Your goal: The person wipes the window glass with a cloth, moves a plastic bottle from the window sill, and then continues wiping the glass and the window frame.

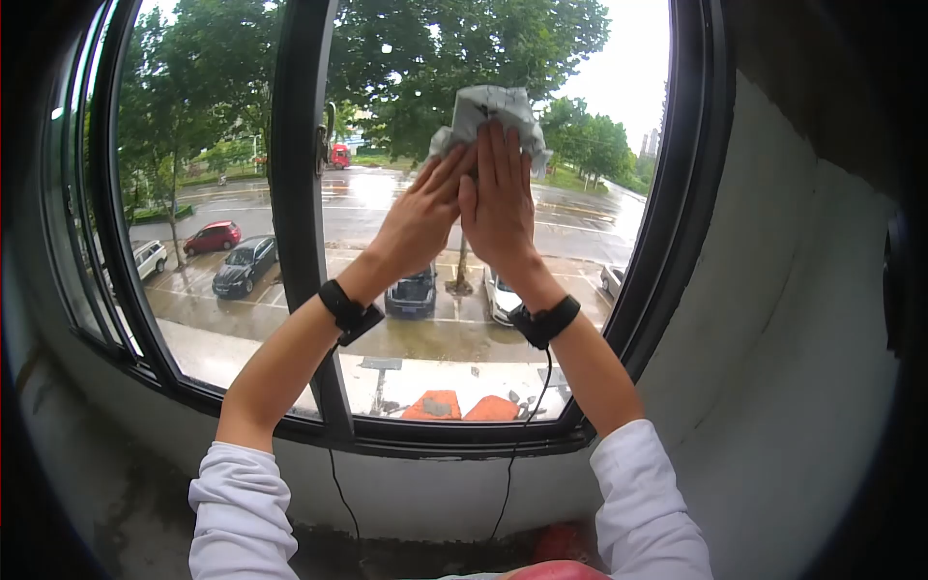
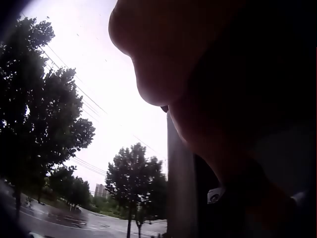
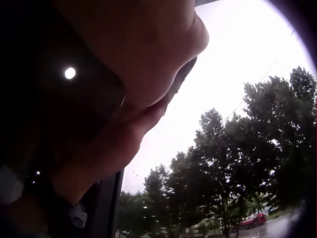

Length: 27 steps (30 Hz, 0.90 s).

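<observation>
A crumpled pale grey cloth (image 1: 493, 106) lies flat against the window pane (image 1: 377, 208), high up in the head view. The left hand (image 1: 422, 215) presses its extended fingers on the cloth's lower left part. Beside it, the right hand (image 1: 499, 198) has its straight fingers over the cloth's middle; the two hands touch or overlap. In the left wrist view the left hand (image 2: 163, 54) is dark and close, and the cloth cannot be made out. The right wrist view shows the right hand (image 3: 143, 54) near the glass.
A dark upright frame bar (image 1: 302, 193) with a latch (image 1: 323, 145) stands left of the hands. The right frame edge (image 1: 691, 193) meets a grey wall (image 1: 764, 261). Black cables (image 1: 509, 493) hang below the sill. Outside are trees, parked cars and orange objects (image 1: 435, 405).
</observation>
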Tool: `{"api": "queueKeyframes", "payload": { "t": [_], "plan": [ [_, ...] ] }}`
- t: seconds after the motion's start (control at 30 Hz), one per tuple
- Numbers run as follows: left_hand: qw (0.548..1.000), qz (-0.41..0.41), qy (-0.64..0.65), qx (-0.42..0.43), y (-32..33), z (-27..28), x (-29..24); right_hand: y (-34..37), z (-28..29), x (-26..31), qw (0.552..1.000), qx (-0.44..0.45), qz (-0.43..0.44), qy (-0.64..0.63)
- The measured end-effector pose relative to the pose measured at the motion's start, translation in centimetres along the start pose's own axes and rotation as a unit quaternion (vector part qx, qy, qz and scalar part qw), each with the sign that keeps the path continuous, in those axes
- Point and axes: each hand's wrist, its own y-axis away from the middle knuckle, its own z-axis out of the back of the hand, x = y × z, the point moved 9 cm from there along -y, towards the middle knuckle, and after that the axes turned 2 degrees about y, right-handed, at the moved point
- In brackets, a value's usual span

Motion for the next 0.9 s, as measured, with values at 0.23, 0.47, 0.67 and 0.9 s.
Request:
{"api": "queueKeyframes", "payload": {
  "t": [0.23, 0.47, 0.67, 0.9],
  "plan": [
    [0.998, 0.011, 0.048, 0.044, 3.0, -0.2, -1.6, 3.3, 0.0, 1.2, 0.998, 0.06, -0.016, -0.027],
    [0.999, -0.02, -0.032, -0.027, -4.8, 2.3, 3.4, -6.8, 1.0, -1.5, 0.998, -0.019, 0.053, 0.02],
    [0.994, 0.009, -0.026, -0.106, -7.9, 3.2, 5.5, -11.4, 0.7, -3.3, 0.998, -0.049, 0.034, 0.038],
    [0.997, 0.073, 0.006, 0.028, 3.9, 0.0, -0.6, 1.1, -0.7, 2.2, 0.996, 0.08, 0.022, -0.023]
  ]
}}
